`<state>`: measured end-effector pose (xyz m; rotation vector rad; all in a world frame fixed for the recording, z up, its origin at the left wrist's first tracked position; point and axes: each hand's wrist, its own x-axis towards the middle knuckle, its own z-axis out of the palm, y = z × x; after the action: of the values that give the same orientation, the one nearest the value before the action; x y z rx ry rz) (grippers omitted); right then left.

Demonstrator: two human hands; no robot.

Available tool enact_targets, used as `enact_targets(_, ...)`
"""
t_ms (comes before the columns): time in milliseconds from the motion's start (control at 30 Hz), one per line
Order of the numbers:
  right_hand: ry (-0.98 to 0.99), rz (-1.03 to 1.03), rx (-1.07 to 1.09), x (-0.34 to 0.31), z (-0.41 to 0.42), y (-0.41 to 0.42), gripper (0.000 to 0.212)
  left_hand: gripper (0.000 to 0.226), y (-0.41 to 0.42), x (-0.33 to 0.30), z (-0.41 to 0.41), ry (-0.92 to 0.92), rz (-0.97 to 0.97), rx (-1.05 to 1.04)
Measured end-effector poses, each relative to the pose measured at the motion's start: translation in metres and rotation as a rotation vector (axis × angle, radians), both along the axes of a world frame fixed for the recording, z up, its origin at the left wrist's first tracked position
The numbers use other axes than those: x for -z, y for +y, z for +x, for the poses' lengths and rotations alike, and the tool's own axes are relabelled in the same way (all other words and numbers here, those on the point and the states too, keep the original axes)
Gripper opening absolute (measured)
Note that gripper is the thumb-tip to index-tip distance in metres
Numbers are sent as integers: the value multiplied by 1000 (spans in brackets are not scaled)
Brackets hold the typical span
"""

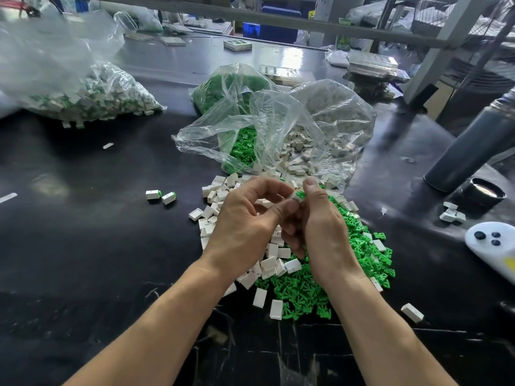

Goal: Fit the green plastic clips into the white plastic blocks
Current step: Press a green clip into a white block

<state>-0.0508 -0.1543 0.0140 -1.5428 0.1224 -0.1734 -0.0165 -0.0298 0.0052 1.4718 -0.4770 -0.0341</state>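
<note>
We see bare dark table (pixel 83 246) to our left, open for reaching. Ahead, open plastic bags (pixel 278 129) block the way. Loose white blocks (pixel 214 207) and green clips (pixel 359 246) crowd the centre; a grey cylinder (pixel 471 146) and white controller (pixel 490 246) stand right.

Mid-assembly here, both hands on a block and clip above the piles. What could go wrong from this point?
1. The left hand and right hand hide most of the green clip, so a skewed fit could go unnoticed.
2. If the grip slips, the piece could drop into the loose white blocks and loose green clips below and get lost.
3. The two finished pieces lie apart near loose parts, so mixing seems possible.
</note>
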Motion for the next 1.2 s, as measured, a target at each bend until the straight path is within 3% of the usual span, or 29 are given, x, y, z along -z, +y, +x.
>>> enact_targets(133,-22,30,20,1,1,1,68,8,-5,0,-5,13,-7,-3)
enact_targets(300,-31,36,61,7,7,1,52,8,-9,0,-8,-8,37,-44)
enact_targets(1200,-114,-69,134,11,15,4,51,6,-15,-1,-13,21,37,-134)
